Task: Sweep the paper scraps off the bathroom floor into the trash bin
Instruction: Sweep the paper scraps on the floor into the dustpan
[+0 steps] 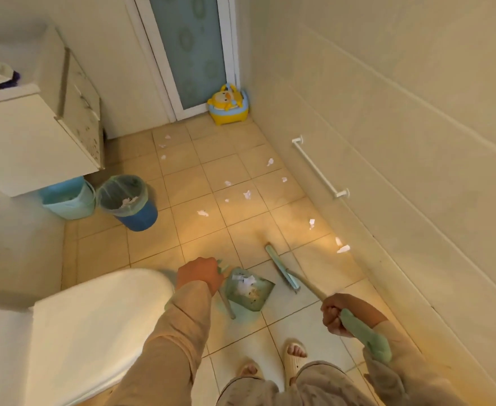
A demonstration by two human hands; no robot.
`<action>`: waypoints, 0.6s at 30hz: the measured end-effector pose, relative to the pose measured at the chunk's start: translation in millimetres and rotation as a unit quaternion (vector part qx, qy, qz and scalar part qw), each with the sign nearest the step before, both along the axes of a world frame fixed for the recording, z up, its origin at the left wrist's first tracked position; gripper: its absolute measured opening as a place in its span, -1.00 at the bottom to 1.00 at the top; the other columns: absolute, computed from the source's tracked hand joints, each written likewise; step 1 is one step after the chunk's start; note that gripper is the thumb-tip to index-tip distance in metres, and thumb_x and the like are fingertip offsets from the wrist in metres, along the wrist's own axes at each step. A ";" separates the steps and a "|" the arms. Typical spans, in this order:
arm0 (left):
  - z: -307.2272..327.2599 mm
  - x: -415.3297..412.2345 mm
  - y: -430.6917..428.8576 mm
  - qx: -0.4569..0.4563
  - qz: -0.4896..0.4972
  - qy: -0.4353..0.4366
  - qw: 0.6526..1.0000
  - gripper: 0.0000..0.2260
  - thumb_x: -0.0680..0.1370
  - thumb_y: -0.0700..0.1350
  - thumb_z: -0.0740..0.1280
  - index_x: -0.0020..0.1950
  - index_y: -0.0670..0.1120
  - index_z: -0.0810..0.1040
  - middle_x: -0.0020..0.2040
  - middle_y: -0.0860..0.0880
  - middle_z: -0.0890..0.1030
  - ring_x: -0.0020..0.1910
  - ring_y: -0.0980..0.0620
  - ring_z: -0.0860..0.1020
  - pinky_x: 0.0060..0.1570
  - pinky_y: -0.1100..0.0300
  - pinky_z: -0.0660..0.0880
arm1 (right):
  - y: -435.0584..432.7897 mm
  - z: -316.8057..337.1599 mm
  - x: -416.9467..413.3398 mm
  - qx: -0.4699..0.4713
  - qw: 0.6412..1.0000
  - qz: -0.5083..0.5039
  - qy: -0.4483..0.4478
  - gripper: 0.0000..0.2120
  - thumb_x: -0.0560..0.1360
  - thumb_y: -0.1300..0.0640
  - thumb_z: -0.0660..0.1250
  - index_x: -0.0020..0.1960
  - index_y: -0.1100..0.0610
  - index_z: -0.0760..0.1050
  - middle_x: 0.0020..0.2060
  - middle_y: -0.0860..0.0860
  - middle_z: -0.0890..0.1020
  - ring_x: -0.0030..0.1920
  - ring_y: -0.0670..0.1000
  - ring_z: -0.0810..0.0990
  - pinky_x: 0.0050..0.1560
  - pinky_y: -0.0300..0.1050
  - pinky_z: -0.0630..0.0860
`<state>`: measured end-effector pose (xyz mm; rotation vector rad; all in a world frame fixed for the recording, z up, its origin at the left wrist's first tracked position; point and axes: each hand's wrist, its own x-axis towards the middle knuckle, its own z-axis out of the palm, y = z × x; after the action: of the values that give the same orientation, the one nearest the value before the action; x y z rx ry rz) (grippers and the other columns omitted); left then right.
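My left hand [200,275] grips the handle of a green dustpan [248,289], which rests on the tiled floor and holds a few white paper scraps. Around the green handle of a broom, my right hand [337,313] is closed; the broom head [282,268] lies on the floor just right of the dustpan. Several white paper scraps [246,194] are scattered over the tiles ahead, and others [342,248] lie along the right wall. A blue trash bin [128,202] lined with a clear bag stands at the left, with paper inside it.
A light blue bin [68,200] sits beside the trash bin under a white cabinet [30,142]. A white toilet [79,326] fills the lower left. A yellow child's potty [227,105] stands by the frosted door [191,51]. A towel rail [318,168] runs along the right wall.
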<state>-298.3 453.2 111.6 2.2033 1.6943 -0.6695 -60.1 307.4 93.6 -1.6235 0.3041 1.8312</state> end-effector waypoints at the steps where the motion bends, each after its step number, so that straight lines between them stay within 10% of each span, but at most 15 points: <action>1: -0.9 1.5 1.4 0.004 -0.016 0.006 1.000 -0.69 0.58 0.03 0.14 0.22 -0.09 0.49 0.18 -0.09 0.58 0.13 -0.07 0.55 0.01 0.16 0.45 | -1.8 1.9 -0.6 0.003 1.000 -0.012 -0.012 -0.63 0.57 0.35 0.01 -0.39 0.12 0.21 -0.78 0.05 0.34 -0.81 -0.07 0.30 -0.65 -0.49 0.25; 18: 1.4 132.0 78.9 0.053 -0.211 0.038 0.975 -0.67 0.56 0.11 0.14 0.13 -0.05 0.53 0.09 -0.06 0.62 0.07 -0.07 0.58 -0.04 0.17 0.47 | -2.2 -17.6 78.0 -0.033 0.981 -0.090 -0.167 -0.54 0.49 0.39 0.09 -0.57 0.19 0.31 -0.77 0.04 0.35 -0.79 -0.05 0.33 -0.65 -0.42 0.28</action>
<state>-166.3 532.0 113.0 2.6786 1.3248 -0.7841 17.9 305.2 76.1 -1.8501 0.3502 1.3994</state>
